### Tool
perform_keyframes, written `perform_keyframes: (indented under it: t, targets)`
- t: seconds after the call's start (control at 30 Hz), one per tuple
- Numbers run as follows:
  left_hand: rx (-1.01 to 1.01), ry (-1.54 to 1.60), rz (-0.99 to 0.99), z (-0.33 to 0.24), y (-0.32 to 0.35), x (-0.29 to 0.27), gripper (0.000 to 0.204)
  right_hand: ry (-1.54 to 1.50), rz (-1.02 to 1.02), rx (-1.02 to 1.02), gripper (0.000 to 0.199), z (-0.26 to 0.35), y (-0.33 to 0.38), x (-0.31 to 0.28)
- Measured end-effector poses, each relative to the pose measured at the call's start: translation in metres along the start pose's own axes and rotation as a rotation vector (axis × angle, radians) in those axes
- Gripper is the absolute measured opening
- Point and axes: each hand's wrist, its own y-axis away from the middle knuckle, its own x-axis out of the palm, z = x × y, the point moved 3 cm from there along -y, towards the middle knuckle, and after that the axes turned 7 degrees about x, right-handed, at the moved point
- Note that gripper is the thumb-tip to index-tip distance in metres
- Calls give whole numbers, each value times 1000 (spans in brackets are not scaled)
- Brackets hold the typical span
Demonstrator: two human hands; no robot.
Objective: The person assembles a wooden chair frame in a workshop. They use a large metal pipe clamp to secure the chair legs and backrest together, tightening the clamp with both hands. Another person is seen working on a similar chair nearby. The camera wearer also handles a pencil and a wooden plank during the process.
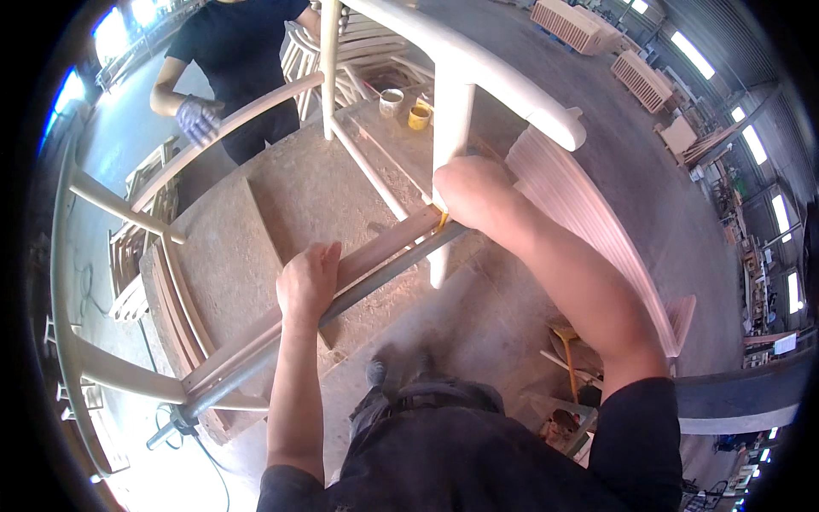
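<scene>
The left hand's (307, 282) fingers grasp one wooden rail (388, 243), which lies along one metal bar clamp (367, 294) on the wooden frame (452, 111) over the table (294, 192). The right hand (469, 189) is at its right end, fingers hidden, grip unclear. Two cups (418, 118) stand beyond.

No text, number or sign could be read, any marking on the yellow can (418, 119), the whitish can (391, 105) beside it or the white sheet (785, 344) being too small to tell.
</scene>
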Motion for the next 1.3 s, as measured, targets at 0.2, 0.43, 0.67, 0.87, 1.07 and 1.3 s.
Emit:
perform_keyframes:
  t: [0.2,0.43,0.67,0.87,1.07,1.3]
  targets:
    - [4,10,-21,-1,1,-3,45,43,76,3,13,3,-10,-7]
    - [-18,17,14,0,1,-4,44,158,89,-43,14,19,-30,-35]
    - [3,-1,3,-4,5,-5,44,72,-31,39,11,9,-5,-53]
    - [50,0,-63,1,5,-1,43,41,-42,-44,12,6,19,-44]
    - [44,0,-62,-2,5,-2,43,75,7,30,11,6,12,-11]
    - [32,-42,-48,1,6,-2,43,101,19,22,15,14,23,-44]
